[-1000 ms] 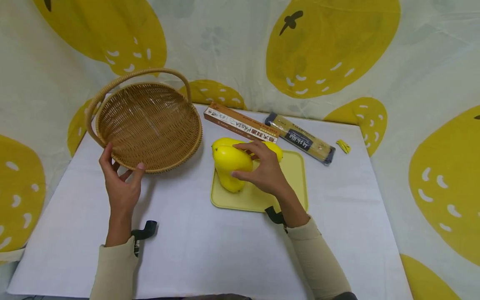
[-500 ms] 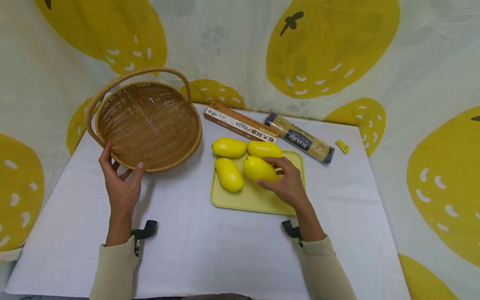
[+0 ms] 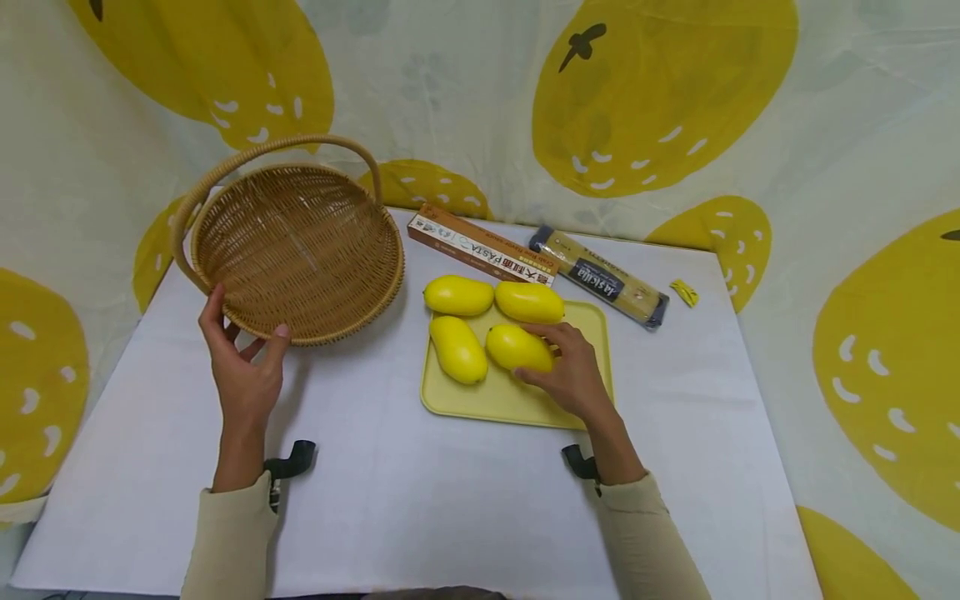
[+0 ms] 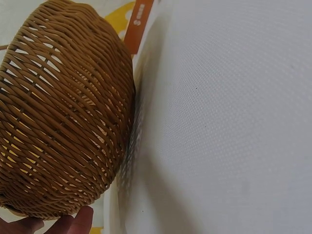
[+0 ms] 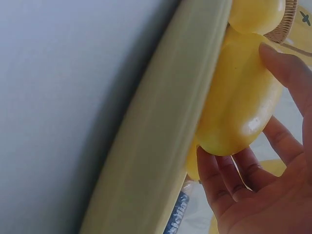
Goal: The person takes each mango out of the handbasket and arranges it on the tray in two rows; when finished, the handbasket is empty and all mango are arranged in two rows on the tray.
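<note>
My left hand (image 3: 246, 375) grips the near rim of a brown wicker basket (image 3: 300, 250), which is tilted so that its bare inside shows. In the left wrist view, fingertips touch the underside of the basket (image 4: 68, 112). My right hand (image 3: 573, 371) holds a yellow mango (image 3: 517, 348) at the right of a pale yellow tray (image 3: 510, 404), thumb on the near side and fingers on the far side. The right wrist view shows thumb and fingers around this mango (image 5: 239, 97), low at the tray's edge. Another mango (image 3: 459, 350) lies to its left.
Two more mangoes, one at the back left (image 3: 458, 295) and one at the back right (image 3: 529, 301), lie along the tray's far edge. Behind them are a pasta box (image 3: 480, 246) and a spaghetti packet (image 3: 600, 279). A small yellow wrapper (image 3: 685, 292) lies farther right.
My right hand has carried the mango rightward from above the left mango, then down to the tray. The left hand and the basket have stayed put.
</note>
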`<action>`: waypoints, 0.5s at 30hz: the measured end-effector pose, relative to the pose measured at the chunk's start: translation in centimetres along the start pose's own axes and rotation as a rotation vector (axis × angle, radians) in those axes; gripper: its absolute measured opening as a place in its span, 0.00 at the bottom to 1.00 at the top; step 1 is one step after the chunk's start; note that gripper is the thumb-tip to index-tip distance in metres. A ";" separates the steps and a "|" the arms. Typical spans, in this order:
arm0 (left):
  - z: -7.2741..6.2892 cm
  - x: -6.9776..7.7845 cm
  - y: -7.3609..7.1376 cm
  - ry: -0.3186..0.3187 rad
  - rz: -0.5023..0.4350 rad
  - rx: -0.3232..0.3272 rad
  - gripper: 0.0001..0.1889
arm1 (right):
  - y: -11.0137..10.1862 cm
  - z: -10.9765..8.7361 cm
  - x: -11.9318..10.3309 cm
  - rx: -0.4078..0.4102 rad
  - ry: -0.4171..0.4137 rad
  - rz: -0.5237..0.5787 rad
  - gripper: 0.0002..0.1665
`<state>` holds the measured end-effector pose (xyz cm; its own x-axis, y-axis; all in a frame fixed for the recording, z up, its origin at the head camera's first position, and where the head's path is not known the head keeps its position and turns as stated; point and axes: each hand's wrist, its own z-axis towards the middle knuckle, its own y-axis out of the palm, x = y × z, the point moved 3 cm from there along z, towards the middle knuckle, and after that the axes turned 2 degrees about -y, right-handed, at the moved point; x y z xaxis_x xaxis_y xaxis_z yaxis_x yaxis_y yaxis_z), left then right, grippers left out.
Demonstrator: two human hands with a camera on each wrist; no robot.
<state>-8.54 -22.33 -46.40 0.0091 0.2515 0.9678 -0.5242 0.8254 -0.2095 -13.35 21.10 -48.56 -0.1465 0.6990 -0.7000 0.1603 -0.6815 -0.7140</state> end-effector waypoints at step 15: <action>-0.2 -0.2 0.2 0.051 0.005 0.003 0.44 | -0.2 -0.1 0.0 0.060 0.033 -0.058 0.41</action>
<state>-8.49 -22.15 -46.62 0.0494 0.2808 0.9585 -0.5272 0.8224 -0.2138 -13.27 21.27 -48.38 -0.1215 0.7439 -0.6572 0.0931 -0.6506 -0.7537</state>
